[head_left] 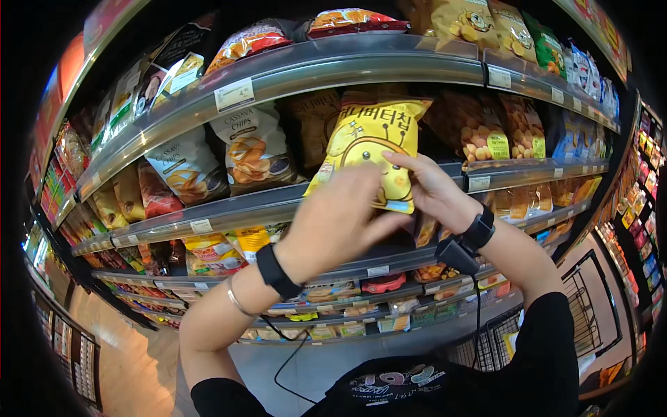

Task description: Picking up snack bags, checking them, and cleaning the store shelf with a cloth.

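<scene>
A yellow bag of chips with a smiling cartoon figure on it is up in front of the middle shelf. My right hand grips its lower right edge, thumb on the front. My left hand is over the bag's lower left part. Motion blurs its fingers, and whether they touch the bag does not show clearly. Behind the bag, brown packs stand partly hidden on the shelf. White and grey bags of cassava chips stand to its left.
Shelf rails with price tags curve across the view, stocked with snack bags above and below. Egg-cookie bags stand to the right. A wire shopping cart is at the lower right. A black cable hangs near my body.
</scene>
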Demonstrator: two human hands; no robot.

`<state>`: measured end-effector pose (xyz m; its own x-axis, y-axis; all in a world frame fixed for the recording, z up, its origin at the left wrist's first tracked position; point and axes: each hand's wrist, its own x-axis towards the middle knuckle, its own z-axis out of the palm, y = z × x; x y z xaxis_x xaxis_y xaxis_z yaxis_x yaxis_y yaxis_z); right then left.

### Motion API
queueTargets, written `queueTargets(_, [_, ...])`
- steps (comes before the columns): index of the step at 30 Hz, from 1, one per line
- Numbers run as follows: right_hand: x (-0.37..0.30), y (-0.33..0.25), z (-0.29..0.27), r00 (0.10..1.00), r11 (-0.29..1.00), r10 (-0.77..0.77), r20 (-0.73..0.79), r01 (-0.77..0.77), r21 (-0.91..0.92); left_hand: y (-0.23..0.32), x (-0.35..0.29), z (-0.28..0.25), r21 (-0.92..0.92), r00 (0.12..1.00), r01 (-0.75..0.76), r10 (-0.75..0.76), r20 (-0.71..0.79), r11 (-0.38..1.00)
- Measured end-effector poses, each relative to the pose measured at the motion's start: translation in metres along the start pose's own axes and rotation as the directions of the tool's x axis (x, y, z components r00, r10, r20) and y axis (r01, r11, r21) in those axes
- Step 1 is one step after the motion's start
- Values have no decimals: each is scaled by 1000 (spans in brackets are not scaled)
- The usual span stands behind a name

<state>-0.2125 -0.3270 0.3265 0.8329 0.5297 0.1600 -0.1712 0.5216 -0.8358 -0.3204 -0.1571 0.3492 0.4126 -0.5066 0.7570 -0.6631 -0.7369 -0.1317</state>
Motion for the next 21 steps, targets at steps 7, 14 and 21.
queueTargets(7, [24,-4,-1,999,1000,-25,23,26,-8,-110,-22,28,-401,704,710,-604,373,579])
queueTargets(14, [35,1,-9,995,973,-100,-23,93,-210,-131,2,39,-696,658,693,-562,502,188])
queueTargets(21, [-24,4,-38,980,909,-141,-138,73,-411,-169,18,63,-630,611,714,-710,350,304])
